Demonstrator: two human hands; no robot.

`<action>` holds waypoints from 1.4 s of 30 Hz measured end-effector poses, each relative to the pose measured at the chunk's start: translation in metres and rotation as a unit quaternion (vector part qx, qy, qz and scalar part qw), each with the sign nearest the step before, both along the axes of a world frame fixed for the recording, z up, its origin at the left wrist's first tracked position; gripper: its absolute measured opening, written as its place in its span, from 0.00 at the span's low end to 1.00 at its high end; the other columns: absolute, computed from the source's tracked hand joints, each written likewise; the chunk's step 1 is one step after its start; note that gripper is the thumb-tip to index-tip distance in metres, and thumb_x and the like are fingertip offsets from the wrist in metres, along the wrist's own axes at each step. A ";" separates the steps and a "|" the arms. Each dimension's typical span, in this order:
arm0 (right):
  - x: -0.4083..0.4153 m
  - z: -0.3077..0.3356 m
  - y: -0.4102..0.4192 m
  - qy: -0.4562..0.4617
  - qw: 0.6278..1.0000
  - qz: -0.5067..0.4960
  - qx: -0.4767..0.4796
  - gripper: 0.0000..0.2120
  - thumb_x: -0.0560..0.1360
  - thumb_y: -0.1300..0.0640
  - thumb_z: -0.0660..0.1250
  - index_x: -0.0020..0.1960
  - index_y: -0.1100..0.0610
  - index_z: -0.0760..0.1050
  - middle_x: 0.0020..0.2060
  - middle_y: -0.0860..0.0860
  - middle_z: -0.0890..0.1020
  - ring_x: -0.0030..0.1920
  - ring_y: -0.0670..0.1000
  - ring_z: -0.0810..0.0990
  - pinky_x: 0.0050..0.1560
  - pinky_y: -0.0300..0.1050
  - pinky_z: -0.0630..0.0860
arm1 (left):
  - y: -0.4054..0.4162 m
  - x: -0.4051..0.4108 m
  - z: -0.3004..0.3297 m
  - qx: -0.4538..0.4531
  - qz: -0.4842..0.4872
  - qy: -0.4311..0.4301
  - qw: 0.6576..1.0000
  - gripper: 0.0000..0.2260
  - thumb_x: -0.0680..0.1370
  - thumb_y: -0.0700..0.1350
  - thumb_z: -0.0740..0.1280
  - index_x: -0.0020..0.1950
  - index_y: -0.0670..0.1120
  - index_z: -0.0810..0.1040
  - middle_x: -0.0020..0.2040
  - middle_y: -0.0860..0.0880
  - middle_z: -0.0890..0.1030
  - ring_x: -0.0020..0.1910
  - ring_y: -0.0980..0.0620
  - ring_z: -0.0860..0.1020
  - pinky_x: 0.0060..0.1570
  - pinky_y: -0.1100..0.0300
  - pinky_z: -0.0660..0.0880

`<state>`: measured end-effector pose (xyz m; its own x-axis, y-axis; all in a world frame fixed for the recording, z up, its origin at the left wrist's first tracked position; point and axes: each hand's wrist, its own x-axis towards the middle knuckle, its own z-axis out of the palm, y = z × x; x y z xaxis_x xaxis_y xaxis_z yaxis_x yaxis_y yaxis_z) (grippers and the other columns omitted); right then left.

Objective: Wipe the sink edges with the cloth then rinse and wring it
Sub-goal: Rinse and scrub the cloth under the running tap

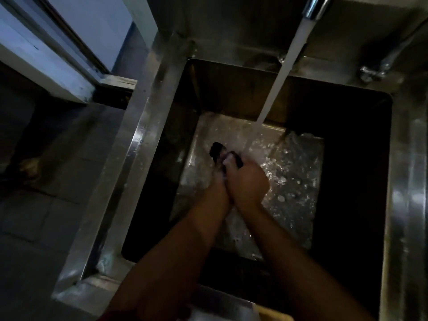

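You're mid-rinse: both your left hand (220,181) and right hand (246,183) clench the small dark wet cloth (217,150) under the tap stream (273,93) inside the steel sink (148,126), wringing still left.

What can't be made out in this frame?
- Left hand, head view: mostly behind the right hand; grip unclear.
- Cloth: bunched, dark, blurred by the water; its extent is unclear.
- Tap: cut off by the top edge.
- Sink walls: lost in shadow.
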<state>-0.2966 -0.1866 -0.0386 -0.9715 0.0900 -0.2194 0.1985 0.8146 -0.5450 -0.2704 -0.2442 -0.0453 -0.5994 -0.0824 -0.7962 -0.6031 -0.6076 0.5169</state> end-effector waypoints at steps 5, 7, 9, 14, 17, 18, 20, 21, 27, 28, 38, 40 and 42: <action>-0.029 -0.007 0.012 -0.063 0.993 -0.051 -0.084 0.12 0.78 0.45 0.65 0.55 0.52 0.73 0.48 0.53 0.82 0.47 0.55 0.81 0.48 0.49 0.77 | 0.005 -0.013 0.002 0.072 0.077 -0.046 0.993 0.21 0.83 0.57 0.58 0.60 0.42 0.80 0.57 0.43 0.80 0.53 0.46 0.81 0.44 0.60 0.78; 0.003 0.006 0.003 -0.054 0.993 -0.024 -0.105 0.16 0.78 0.40 0.61 0.59 0.49 0.73 0.46 0.49 0.82 0.46 0.53 0.79 0.47 0.48 0.74 | -0.002 -0.009 0.002 0.126 0.141 -0.097 0.977 0.18 0.86 0.54 0.53 0.65 0.45 0.75 0.61 0.49 0.78 0.58 0.52 0.79 0.46 0.65 0.76; 0.017 0.002 0.004 -0.063 0.993 -0.056 -0.087 0.19 0.78 0.38 0.59 0.58 0.50 0.77 0.47 0.50 0.83 0.48 0.53 0.80 0.47 0.47 0.73 | 0.005 0.001 -0.002 0.082 0.117 -0.092 0.985 0.17 0.84 0.59 0.55 0.66 0.52 0.74 0.57 0.56 0.81 0.53 0.62 0.82 0.48 0.67 0.78; -0.046 -0.051 0.050 -0.216 0.973 -0.084 0.003 0.19 0.79 0.44 0.63 0.61 0.57 0.78 0.59 0.57 0.82 0.59 0.60 0.80 0.58 0.51 0.76 | 0.035 -0.025 -0.010 -0.025 0.022 -0.082 0.996 0.09 0.77 0.53 0.70 0.47 0.48 0.84 0.45 0.45 0.86 0.47 0.44 0.83 0.51 0.49 0.80; -0.053 -0.060 0.069 -0.258 0.961 -0.080 0.054 0.27 0.80 0.47 0.62 0.73 0.61 0.66 0.69 0.60 0.73 0.69 0.64 0.73 0.67 0.57 0.71 | 0.034 -0.040 -0.004 -0.175 -0.119 -0.003 0.977 0.16 0.76 0.49 0.73 0.60 0.43 0.78 0.53 0.47 0.84 0.51 0.46 0.82 0.54 0.54 0.78; -0.055 -0.060 0.076 -0.243 0.965 -0.082 0.062 0.29 0.80 0.46 0.63 0.75 0.62 0.63 0.71 0.62 0.70 0.70 0.64 0.71 0.69 0.58 0.69 | 0.031 -0.042 -0.002 -0.231 -0.194 0.019 0.953 0.20 0.75 0.50 0.73 0.63 0.42 0.76 0.56 0.47 0.82 0.52 0.48 0.80 0.55 0.56 0.77; -0.059 -0.046 0.086 -0.213 0.973 -0.092 -0.019 0.31 0.77 0.41 0.64 0.73 0.59 0.68 0.70 0.62 0.72 0.69 0.62 0.72 0.69 0.54 0.68 | 0.021 -0.045 0.003 -0.308 -0.332 0.032 0.891 0.23 0.76 0.52 0.72 0.65 0.41 0.75 0.60 0.45 0.80 0.56 0.47 0.79 0.58 0.54 0.77; -0.061 -0.034 0.087 -0.223 0.960 -0.113 -0.127 0.30 0.74 0.36 0.64 0.68 0.55 0.73 0.67 0.59 0.76 0.66 0.61 0.75 0.67 0.53 0.69 | 0.017 -0.043 0.007 -0.338 -0.382 0.050 0.859 0.22 0.76 0.52 0.71 0.65 0.42 0.76 0.60 0.44 0.80 0.56 0.46 0.79 0.58 0.52 0.77; -0.050 0.001 0.058 -0.357 0.813 -0.130 -0.441 0.19 0.74 0.40 0.69 0.54 0.54 0.83 0.52 0.55 0.86 0.55 0.55 0.83 0.63 0.52 0.76 | 0.003 -0.041 0.019 -0.423 -0.552 0.150 0.703 0.18 0.75 0.50 0.72 0.62 0.45 0.80 0.57 0.45 0.82 0.54 0.46 0.80 0.54 0.54 0.77; -0.050 -0.004 0.053 -0.353 0.829 -0.131 -0.413 0.23 0.69 0.39 0.74 0.54 0.56 0.83 0.52 0.57 0.85 0.55 0.58 0.83 0.63 0.54 0.77 | -0.003 -0.041 0.018 -0.425 -0.558 0.139 0.699 0.18 0.75 0.51 0.73 0.63 0.46 0.80 0.58 0.45 0.82 0.55 0.47 0.80 0.54 0.56 0.77; -0.025 0.005 0.013 -0.298 0.806 -0.292 -0.420 0.20 0.63 0.39 0.69 0.41 0.55 0.84 0.42 0.56 0.87 0.42 0.58 0.85 0.48 0.55 0.83 | -0.008 0.026 -0.018 -0.148 0.017 0.002 0.989 0.26 0.61 0.49 0.76 0.58 0.46 0.79 0.54 0.40 0.84 0.50 0.40 0.84 0.51 0.48 0.81; -0.019 0.021 0.017 -0.294 0.750 -0.331 -0.492 0.15 0.69 0.46 0.67 0.38 0.58 0.82 0.38 0.58 0.86 0.35 0.56 0.85 0.37 0.46 0.83 | -0.008 0.029 -0.020 -0.076 0.109 -0.096 0.986 0.26 0.64 0.59 0.70 0.55 0.44 0.78 0.52 0.40 0.81 0.46 0.42 0.81 0.51 0.49 0.77; -0.019 0.027 0.028 -0.286 0.678 -0.327 -0.593 0.16 0.76 0.52 0.61 0.36 0.59 0.79 0.31 0.57 0.82 0.28 0.55 0.82 0.29 0.41 0.79 | -0.012 0.028 -0.026 0.045 0.126 -0.170 0.976 0.24 0.77 0.61 0.59 0.59 0.43 0.75 0.53 0.40 0.78 0.49 0.41 0.78 0.55 0.44 0.73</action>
<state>-0.3161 -0.1589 -0.0119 -0.5340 -0.1095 -0.8384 0.7612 -0.4938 -0.4204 -0.2420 -0.2565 -0.0708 -0.2693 -0.1133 -0.9564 -0.5563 -0.7923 0.2505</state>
